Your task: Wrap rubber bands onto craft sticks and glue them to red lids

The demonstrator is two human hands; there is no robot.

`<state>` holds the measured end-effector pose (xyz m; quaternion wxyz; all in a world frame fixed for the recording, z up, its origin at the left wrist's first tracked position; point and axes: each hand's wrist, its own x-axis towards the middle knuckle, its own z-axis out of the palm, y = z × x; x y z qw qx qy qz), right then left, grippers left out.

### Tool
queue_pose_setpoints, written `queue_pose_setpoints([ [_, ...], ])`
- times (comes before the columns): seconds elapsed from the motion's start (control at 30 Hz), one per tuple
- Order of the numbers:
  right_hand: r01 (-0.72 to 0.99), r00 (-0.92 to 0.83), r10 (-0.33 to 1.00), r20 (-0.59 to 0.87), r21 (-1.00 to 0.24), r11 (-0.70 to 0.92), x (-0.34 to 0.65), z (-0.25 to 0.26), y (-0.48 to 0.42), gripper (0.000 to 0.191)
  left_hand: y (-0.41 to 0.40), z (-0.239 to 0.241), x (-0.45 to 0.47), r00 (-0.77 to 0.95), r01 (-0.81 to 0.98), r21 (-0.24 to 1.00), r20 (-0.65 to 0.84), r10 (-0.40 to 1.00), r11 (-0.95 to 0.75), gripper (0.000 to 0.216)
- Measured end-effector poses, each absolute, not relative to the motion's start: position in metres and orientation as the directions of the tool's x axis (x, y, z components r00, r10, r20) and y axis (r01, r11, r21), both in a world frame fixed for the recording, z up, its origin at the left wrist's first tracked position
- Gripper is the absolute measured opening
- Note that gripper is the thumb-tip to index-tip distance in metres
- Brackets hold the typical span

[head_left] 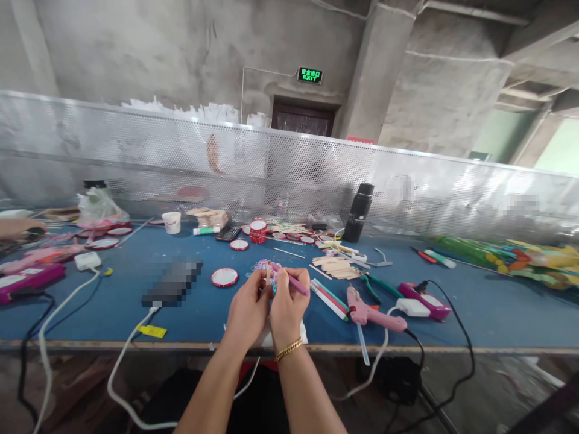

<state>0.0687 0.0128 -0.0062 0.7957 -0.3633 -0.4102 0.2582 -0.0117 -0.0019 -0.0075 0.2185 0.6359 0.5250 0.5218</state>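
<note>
Both my hands meet over the near edge of the blue table [113, 313]. My left hand [246, 310] is closed, pinching a small wooden stick [268, 276] upright between its fingertips. My right hand [287, 304], a gold bracelet on its wrist, is closed around a pink pen [294, 281] whose tip touches the stick. A small pile of coloured rubber bands [262, 265] lies on the table just behind my fingers. A red-rimmed round lid [224, 277] lies to the left of them.
A pink glue gun [368, 313] with its cord, pens [330, 298], green pliers [377, 286] and flat wooden sticks [337, 266] lie to the right. A black bottle [359, 212], white cup [171, 222] and more red lids sit farther back before a perforated metal screen [136, 157]. Another person's hand [15, 227] shows at far left.
</note>
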Motion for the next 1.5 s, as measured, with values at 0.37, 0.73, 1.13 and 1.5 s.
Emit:
queue_pose_setpoints([
  [0.37, -0.113, 0.544, 0.700, 0.462, -0.787, 0.607, 0.0693, -0.0051, 0.0112, 0.019, -0.0016, -0.0087, -0.0114, -0.113, 0.432, 0.826, 0.449, 0.886, -0.363, 0.017],
  [0.73, -0.136, 0.537, 0.707, 0.460, -0.780, 0.611, 0.0682, -0.0058, 0.0117, 0.022, -0.0030, -0.0059, -0.0110, -0.090, 0.435, 0.831, 0.422, 0.902, -0.345, 0.016],
  [1.13, -0.119, 0.558, 0.692, 0.458, -0.782, 0.612, 0.0680, -0.0070, 0.0129, 0.022, -0.0027, -0.0082, -0.0121, -0.119, 0.403, 0.833, 0.458, 0.881, -0.379, 0.017],
  [1.5, -0.108, 0.564, 0.676, 0.474, -0.770, 0.629, 0.0679, -0.0044, 0.0089, 0.019, -0.0027, -0.0069, -0.0124, -0.117, 0.389, 0.844, 0.443, 0.889, -0.369, 0.020],
])
